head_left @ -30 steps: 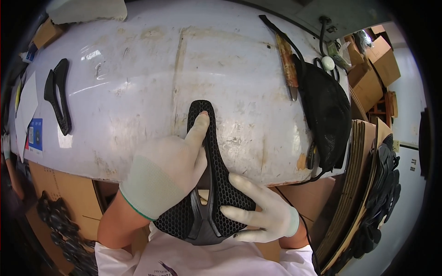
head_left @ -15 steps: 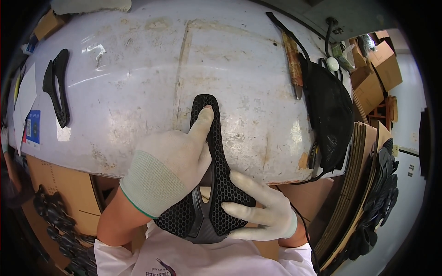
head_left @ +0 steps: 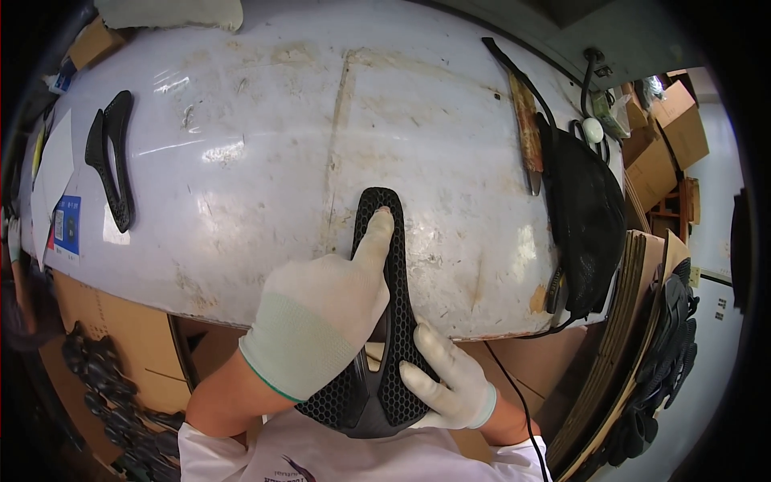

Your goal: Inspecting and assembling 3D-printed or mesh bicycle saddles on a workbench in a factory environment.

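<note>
A black bicycle saddle point(head_left: 401, 301) with honeycomb-patterned padding lies nose-away at the near table edge, its wide rear close to my shirt. My left hand point(head_left: 321, 301), in a pale glove with a green-edged cuff, reaches across its left side. The index finger stretches along the nose, its bare tip pressing near the front; the other fingers are folded and mostly hidden. My right hand point(head_left: 451, 381), also gloved, grips the saddle's right rear edge with fingertips on the padding. A slot in the saddle's middle shows between the hands.
The scuffed pale table point(head_left: 241, 161) carries a slotted black piece point(head_left: 115, 161) at left, beside papers and a blue card point(head_left: 67, 225). A worn-handled blade point(head_left: 526, 132) and black mesh bag point(head_left: 590, 213) lie right. Stacked cardboard point(head_left: 606, 345) and black parts point(head_left: 658, 353) stand lower right.
The view has shifted, so the table and its things sit slightly lower and to the right. Both hands keep their places on the saddle; the right fingers have drawn in a little.
</note>
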The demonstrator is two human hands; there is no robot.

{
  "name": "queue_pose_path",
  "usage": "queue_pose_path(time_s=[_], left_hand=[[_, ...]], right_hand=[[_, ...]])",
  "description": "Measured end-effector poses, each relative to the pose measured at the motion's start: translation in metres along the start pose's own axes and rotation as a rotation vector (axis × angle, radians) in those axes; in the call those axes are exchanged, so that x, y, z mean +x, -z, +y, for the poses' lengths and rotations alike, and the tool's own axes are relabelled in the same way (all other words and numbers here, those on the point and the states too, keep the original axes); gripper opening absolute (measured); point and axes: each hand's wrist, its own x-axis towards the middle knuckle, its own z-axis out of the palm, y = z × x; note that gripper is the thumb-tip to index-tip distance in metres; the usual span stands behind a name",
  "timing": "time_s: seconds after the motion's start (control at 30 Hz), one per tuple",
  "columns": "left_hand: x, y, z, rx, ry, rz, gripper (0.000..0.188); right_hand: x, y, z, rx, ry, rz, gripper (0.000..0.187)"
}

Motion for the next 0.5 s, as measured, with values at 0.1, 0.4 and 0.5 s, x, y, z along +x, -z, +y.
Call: queue_pose_path(time_s=[0.1, 0.4, 0.5], left_hand=[[0.000, 0.000, -0.001, 0.013, -0.021, 0.020, 0.055], [0.000, 0.008, -0.009, -0.106, 0.000, -0.087, 0.059], [-0.002, 0.007, -0.022, -0.272, -0.047, -0.053, 0.061]], right_hand=[[0.005, 0.005, -0.005, -0.190, -0.028, -0.071, 0.047], [0.035, 0.025, -0.014, -0.415, 0.114, -0.153, 0.030], [0.037, 0.031, -0.014, -0.396, 0.104, -0.176, 0.029]])
